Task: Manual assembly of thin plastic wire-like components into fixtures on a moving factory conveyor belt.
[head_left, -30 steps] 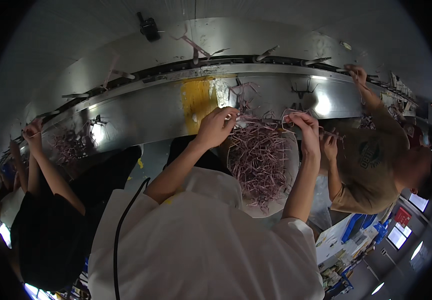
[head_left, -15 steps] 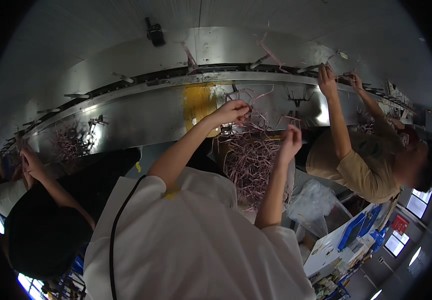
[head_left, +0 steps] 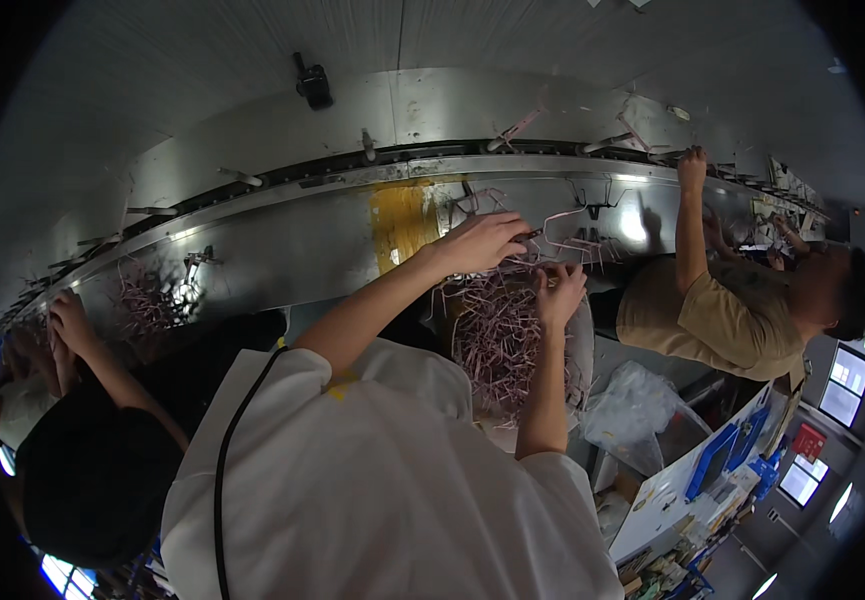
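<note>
Pink bent wire pieces lie tangled in a heap (head_left: 500, 335) in front of me, inside a pale-rimmed container (head_left: 579, 345). Over the heap's far edge, my left hand (head_left: 492, 243) is closed in a pinch; a small dark thing shows at its fingertips, its kind unclear. Just beyond those fingertips stands a pink bent wire (head_left: 564, 213), and I cannot tell whether they touch it. My right hand (head_left: 560, 297) hangs above the heap's right side, its fingers curled, and what they may hold is hidden. More pink wire pieces (head_left: 585, 248) stick out beyond it.
A metal rail (head_left: 292, 198) with short pegs (head_left: 242, 178) crosses ahead; pink pieces hang on some pegs. A dark hook (head_left: 597, 208) sits before the rail. Co-workers stand close on both sides, a raised hand (head_left: 691, 168) at right. A plastic bag (head_left: 630, 405) lies right.
My left hand has moved right and slightly nearer. My right hand has moved left and down to the heap. The right co-worker's hand has shifted right. The hanging pink pieces sit differently along the rail.
</note>
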`<state>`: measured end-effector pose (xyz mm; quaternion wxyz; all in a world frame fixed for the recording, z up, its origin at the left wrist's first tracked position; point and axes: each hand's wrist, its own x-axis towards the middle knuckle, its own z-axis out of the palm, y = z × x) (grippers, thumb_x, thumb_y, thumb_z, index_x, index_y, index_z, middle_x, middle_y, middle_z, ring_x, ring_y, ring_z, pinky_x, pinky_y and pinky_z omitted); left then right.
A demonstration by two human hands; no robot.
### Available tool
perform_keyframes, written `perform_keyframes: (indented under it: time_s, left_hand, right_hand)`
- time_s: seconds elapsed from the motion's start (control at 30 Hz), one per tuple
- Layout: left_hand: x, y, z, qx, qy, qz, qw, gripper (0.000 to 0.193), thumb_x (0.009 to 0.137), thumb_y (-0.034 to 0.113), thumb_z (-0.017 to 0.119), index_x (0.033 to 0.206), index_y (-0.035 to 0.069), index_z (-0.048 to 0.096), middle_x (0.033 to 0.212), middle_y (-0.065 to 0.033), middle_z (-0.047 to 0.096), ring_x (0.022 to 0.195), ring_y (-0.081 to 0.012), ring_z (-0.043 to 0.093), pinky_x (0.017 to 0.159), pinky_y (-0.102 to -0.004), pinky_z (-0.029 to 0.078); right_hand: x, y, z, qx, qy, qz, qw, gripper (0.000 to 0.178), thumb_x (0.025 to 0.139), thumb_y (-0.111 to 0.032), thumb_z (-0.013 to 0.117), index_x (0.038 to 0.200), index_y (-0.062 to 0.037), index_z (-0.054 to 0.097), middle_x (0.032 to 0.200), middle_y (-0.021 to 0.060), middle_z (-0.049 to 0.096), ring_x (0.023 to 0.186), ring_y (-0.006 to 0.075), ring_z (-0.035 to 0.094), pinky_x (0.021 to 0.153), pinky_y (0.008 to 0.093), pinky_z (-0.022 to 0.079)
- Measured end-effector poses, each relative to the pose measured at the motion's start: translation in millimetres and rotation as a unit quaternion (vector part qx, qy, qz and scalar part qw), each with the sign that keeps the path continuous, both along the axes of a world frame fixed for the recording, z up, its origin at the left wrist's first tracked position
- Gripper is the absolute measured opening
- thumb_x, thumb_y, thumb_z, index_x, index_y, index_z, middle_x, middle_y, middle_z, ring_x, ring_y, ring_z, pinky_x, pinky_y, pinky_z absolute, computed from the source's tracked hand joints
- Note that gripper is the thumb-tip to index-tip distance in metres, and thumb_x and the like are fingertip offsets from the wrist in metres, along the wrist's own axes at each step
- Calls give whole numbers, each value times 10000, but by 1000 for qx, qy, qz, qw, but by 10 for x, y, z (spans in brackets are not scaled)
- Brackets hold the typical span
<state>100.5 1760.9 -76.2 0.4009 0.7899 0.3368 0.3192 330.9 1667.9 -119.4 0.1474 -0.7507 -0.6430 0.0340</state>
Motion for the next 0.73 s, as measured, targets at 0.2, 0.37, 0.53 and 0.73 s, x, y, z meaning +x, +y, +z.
perform_keyframes:
  time_s: [0.2, 0.37, 0.53, 0.73]
  left_hand:
    - [126, 30, 71, 69, 154, 85, 982, 195, 888, 140, 638, 1041, 20, 620, 1021, -145, 639, 1030, -298, 626, 794, -414, 555]
    - [382, 57, 50, 167, 188, -13, 968, 196, 840, 104, 651, 1003, 4, 614, 987, -136, 647, 1018, -279, 632, 786, -405, 562]
    - [240, 207, -3, -4, 135, 148, 980, 155, 868, 138, 631, 963, 16, 633, 847, -161, 678, 845, -335, 673, 729, -437, 542]
    - [-266, 31, 107, -127, -58, 255, 957, 265, 900, 274, 671, 1090, 90, 662, 808, -178, 691, 777, -358, 692, 698, -439, 518]
  right_hand:
    - [-16, 147, -12, -35, 37, 9, 999, 189, 803, -198, 737, 960, -120, 666, 1027, 75, 590, 1052, 296, 547, 925, 445, 379]
    - [-55, 109, 20, -10, 118, -5, 993, 173, 802, -188, 730, 937, -101, 666, 908, 70, 659, 946, 304, 599, 943, 406, 373]
    - [40, 176, 47, 31, 175, -47, 983, 160, 798, -144, 747, 913, -72, 663, 885, 77, 677, 896, 254, 624, 936, 369, 398]
    - [146, 115, -222, -13, 469, -99, 878, 181, 807, -173, 768, 938, -80, 685, 993, 80, 720, 1012, 229, 635, 1081, 380, 332]
